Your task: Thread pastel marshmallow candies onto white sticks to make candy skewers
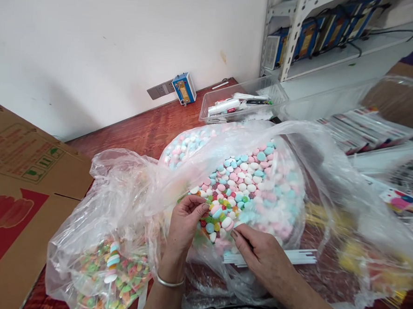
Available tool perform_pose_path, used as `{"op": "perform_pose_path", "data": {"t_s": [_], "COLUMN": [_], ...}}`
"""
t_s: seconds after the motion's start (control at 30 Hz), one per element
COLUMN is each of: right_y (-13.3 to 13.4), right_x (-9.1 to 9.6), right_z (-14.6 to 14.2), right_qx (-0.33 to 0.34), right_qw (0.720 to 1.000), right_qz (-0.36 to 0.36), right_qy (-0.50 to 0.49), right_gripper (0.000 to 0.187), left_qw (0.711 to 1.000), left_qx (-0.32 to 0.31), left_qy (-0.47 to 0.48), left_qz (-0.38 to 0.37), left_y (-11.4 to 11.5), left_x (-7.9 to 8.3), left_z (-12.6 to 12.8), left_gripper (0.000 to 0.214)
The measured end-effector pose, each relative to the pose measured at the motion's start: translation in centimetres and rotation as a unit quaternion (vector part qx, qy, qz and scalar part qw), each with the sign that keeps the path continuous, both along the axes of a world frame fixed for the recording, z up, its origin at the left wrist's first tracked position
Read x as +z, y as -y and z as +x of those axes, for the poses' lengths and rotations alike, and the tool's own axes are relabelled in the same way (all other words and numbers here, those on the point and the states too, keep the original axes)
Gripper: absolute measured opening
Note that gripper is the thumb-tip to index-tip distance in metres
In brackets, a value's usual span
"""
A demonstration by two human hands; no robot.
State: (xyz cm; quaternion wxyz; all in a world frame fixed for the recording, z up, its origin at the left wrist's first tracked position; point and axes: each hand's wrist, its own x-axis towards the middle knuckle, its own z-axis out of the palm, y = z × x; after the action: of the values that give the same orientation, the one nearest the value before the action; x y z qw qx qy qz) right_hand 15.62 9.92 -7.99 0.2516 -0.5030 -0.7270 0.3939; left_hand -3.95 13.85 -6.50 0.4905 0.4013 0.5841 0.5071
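Pastel pink, blue and white candies point(247, 175) fill a large clear plastic bag point(213, 150) in front of me, with smaller red, green and yellow pieces mixed in near my fingers. My left hand point(184, 223), wearing a silver bangle, pinches thumb and fingers together over the candies; what is between them is too small to tell. Lower right of it, my right hand point(263, 251) is also closed in a pinch whose contents I cannot make out. White sticks point(298, 257) lie beneath and beside it. A candy skewer point(112, 263) rests on the bag at left.
A clear bag of colourful gummy pieces point(98, 204) lies at left beside a cardboard box point(17, 208). Behind are a plastic bin point(209, 110) of pens, a blue device point(184, 89) and a metal shelf point(292, 38). Flat packets point(365, 131) sit at right.
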Motion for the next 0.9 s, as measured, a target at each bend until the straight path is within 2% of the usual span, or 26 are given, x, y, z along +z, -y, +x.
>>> {"op": "perform_pose_path", "data": {"t_s": [0.13,0.2,0.3,0.4,0.5,0.57,0.67,0.77,0.9], "right_y": [0.0,0.2,0.4,0.5,0.4,0.6,0.9,1.1,1.0], "right_x": [-0.3,-0.3,0.0,0.5,0.6,0.3,-0.4,-1.0,-1.5], "right_z": [-0.1,-0.3,-0.6,-0.6,-0.2,0.1,0.3,0.1,-0.1], "right_qx": [-0.014,-0.023,-0.029,-0.028,-0.032,-0.045,-0.076,-0.095,-0.108], "right_qw": [1.000,0.999,0.998,0.996,0.996,0.996,0.985,0.966,0.952], "right_qz": [-0.002,0.003,0.019,0.045,0.063,0.079,0.143,0.220,0.263], "right_qy": [-0.015,-0.032,-0.060,-0.076,-0.052,-0.004,0.066,0.094,0.116], "right_gripper": [0.027,0.027,0.026,0.026,0.025,0.026,0.030,0.033,0.037], "left_qw": [0.999,0.999,0.990,0.951,0.914,0.907,0.914,0.918,0.920], "left_qx": [-0.017,0.004,0.045,0.016,0.008,0.024,0.045,0.059,0.067], "left_qy": [-0.029,-0.007,0.132,0.307,0.403,0.418,0.402,0.392,0.385], "left_qz": [0.021,0.031,0.026,-0.019,-0.040,-0.040,-0.037,-0.031,-0.019], "left_y": [0.2,0.2,0.1,-0.1,-0.2,-0.3,-0.1,0.4,0.8], "left_x": [-0.1,-0.2,0.1,0.8,1.5,1.5,1.2,0.8,0.6], "left_z": [0.4,1.1,2.9,5.1,6.7,7.5,8.6,9.8,10.9], "left_gripper": [0.019,0.021,0.027,0.027,0.022,0.020,0.020,0.022,0.027]}}
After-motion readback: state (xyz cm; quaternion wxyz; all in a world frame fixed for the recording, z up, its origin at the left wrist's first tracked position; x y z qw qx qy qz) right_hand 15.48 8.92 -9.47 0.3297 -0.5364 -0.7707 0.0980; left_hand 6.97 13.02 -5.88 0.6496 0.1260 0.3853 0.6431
